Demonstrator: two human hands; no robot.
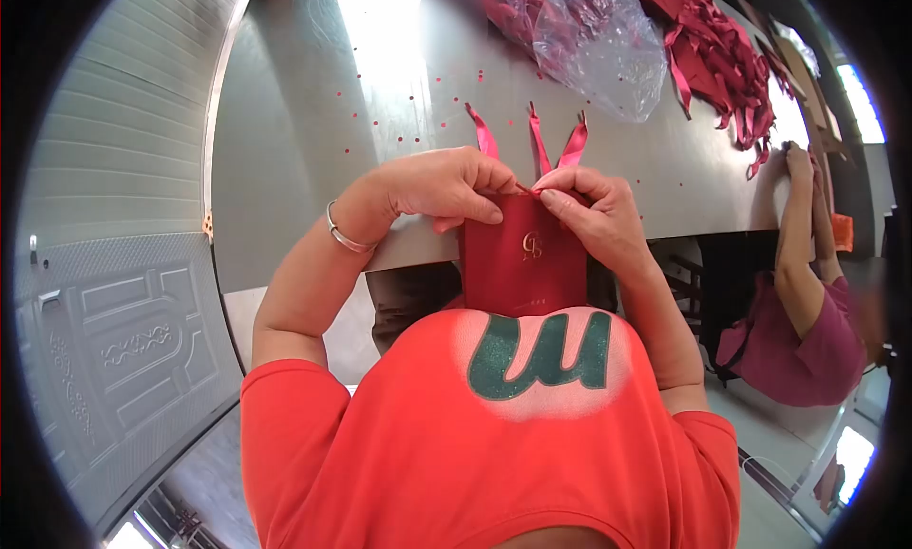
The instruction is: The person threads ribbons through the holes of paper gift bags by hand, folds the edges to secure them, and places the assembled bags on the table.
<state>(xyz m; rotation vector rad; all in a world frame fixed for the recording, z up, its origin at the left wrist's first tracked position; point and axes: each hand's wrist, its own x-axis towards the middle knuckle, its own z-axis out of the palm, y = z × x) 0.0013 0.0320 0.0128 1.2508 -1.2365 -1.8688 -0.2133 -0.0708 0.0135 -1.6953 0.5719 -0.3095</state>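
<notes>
Head view | red bag (527,264) at the near edge of the table (280,150), between both hands, long axis apparently running from table toward shirt (456,444), lower end hidden | left hand (451,188) bent at bag's top edge, grip cannot be told | right hand (600,212) pinching red ribbon (537,194) there; neither hand nearer | pink ribbons (540,146) over table

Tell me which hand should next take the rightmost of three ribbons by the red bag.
Probably the right hand: it sits nearest that ribbon, while the left hand lies farther across.
</notes>
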